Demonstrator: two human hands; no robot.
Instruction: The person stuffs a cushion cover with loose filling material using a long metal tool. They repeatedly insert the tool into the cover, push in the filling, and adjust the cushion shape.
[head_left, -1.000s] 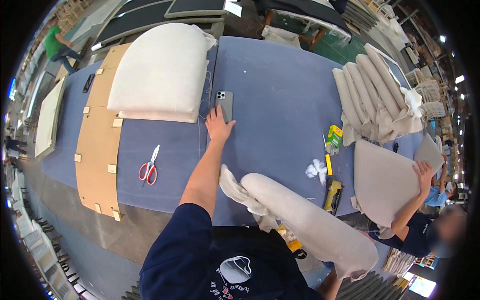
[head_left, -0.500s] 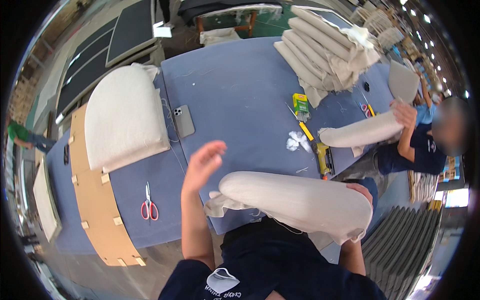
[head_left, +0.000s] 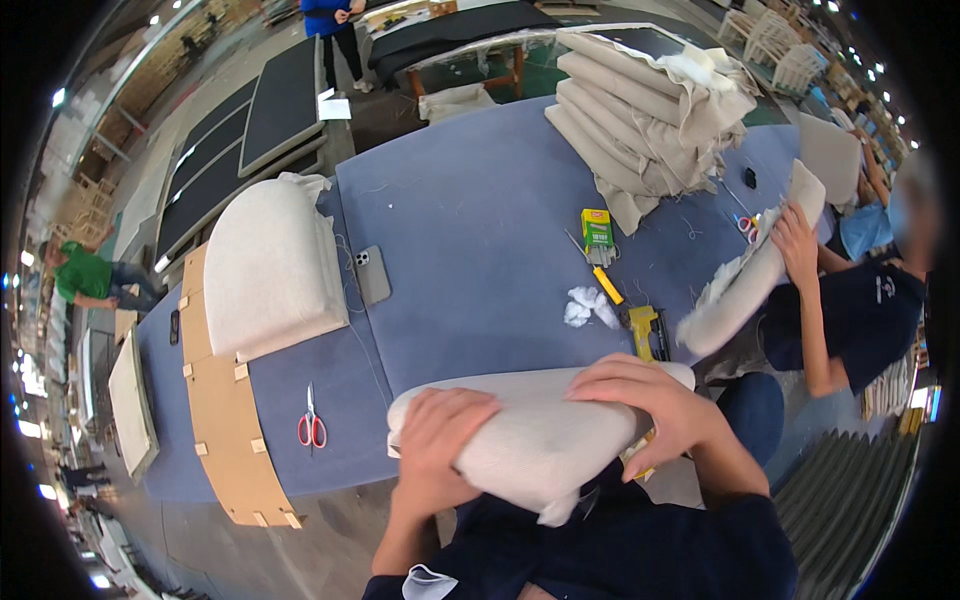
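Observation:
A cream fabric-covered cushion (head_left: 535, 445) is held at the table's near edge, close to my body. My left hand (head_left: 440, 448) lies over its left part, fingers curled on the fabric. My right hand (head_left: 645, 400) grips its right part from above, thumb on the near side. Something yellow shows beneath the right palm, too covered to make out. A loose corner of cloth sticks out on the cushion's near side. Just beyond the right hand, a yellow-green staple gun (head_left: 648, 335) rests on the blue table (head_left: 460, 260).
Red-handled scissors (head_left: 311, 410), a phone (head_left: 373, 277) and another cream cushion (head_left: 275, 265) lie leftward, near a cardboard strip (head_left: 225, 400). White stuffing (head_left: 590, 307), a yellow-handled tool (head_left: 608, 286) and a green-yellow box (head_left: 598, 228) lie ahead. Covered cushions (head_left: 630, 130) are stacked far right; a co-worker handles another cushion (head_left: 745, 285).
My left hand has come down from the air onto the cushion. The cushion has turned, and my right hand has shifted from its right end to its top. The co-worker's cushion has tilted up.

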